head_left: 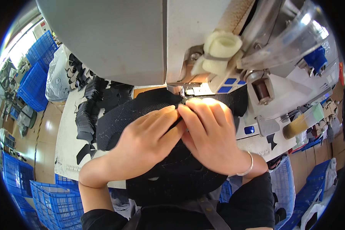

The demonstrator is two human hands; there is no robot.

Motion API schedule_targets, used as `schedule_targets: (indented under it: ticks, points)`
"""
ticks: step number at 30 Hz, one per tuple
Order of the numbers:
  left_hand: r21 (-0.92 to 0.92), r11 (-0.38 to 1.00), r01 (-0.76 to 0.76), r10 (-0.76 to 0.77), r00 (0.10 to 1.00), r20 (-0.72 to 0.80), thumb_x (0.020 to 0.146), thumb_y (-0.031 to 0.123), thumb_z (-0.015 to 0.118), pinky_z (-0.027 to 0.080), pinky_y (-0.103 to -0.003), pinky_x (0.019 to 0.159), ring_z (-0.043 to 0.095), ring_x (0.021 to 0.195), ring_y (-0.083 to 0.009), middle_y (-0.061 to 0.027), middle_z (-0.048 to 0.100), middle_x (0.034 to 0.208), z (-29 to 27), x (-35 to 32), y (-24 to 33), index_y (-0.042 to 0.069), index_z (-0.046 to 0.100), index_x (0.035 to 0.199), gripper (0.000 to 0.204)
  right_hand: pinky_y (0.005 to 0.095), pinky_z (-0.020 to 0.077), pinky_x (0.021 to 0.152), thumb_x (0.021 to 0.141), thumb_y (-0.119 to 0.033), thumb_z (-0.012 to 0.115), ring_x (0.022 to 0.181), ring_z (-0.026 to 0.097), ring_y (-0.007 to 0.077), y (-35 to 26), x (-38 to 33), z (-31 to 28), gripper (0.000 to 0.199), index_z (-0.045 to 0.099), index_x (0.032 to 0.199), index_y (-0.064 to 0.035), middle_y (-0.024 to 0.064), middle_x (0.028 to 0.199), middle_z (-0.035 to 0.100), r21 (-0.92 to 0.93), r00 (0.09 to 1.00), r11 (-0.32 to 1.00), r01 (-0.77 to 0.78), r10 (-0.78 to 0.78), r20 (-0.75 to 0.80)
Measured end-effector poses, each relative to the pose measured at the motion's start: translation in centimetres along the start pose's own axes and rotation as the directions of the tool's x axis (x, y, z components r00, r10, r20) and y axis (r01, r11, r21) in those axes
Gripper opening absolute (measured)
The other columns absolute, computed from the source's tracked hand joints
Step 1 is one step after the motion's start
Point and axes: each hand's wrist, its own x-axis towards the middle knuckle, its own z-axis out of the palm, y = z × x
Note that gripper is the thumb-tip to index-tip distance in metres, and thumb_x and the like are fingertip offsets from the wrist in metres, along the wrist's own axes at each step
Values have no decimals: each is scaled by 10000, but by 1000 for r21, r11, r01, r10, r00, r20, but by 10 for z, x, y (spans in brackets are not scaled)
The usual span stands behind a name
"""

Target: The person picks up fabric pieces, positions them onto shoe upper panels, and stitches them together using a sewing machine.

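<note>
Grey machine housing (pixel 107 38) looms closest, filling the upper part of the view, with a cream foam wrap (pixel 220 48) and a clear curved guard (pixel 287 42) to its right. Below it, the left hand (pixel 145 143) and right hand (pixel 214 140) meet just in front of the lit needle area (pixel 183 93). Each has a narrow grip, fingertips pinching black mesh fabric (pixel 120 120); the right fingers partly hide the pinched spot. That fabric spreads beneath both hands, reaching out past the left one and down toward the person's lap. A pale bangle (pixel 250 164) circles the right wrist. Beyond, on the white bench (pixel 67 149), overlapping black cut pieces (pixel 90 111) lie left of the fabric. Farther off, a blue crate (pixel 57 203) stands at lower left, and a clear plastic bag (pixel 57 74) bulges near more blue crates (pixel 33 86) above the tiled floor (pixel 46 149).
</note>
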Motion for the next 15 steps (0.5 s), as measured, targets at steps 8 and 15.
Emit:
schedule_targets:
  ticks: [8, 15]
  points:
    - [-596, 498, 629, -447, 776, 445, 863, 140, 719, 454, -251, 588, 561, 652, -125, -123, 653, 1023, 2, -32, -39, 98, 382, 1461, 688, 377, 442, 713, 634, 89, 629, 862, 607, 256, 31, -9, 10, 348, 686, 934, -78, 52, 947, 627, 260, 993, 963, -63, 86, -78]
    - [-551, 599, 581, -463, 813, 353, 868, 153, 704, 486, -346, 741, 625, 822, -256, -171, 636, 989, 8, -47, -8, 51, 343, 1483, 721, 349, 454, 649, 648, 84, 652, 804, 574, 242, 32, -6, 6, 397, 679, 1006, -87, 52, 952, 620, 253, 1000, 967, -20, 17, 15]
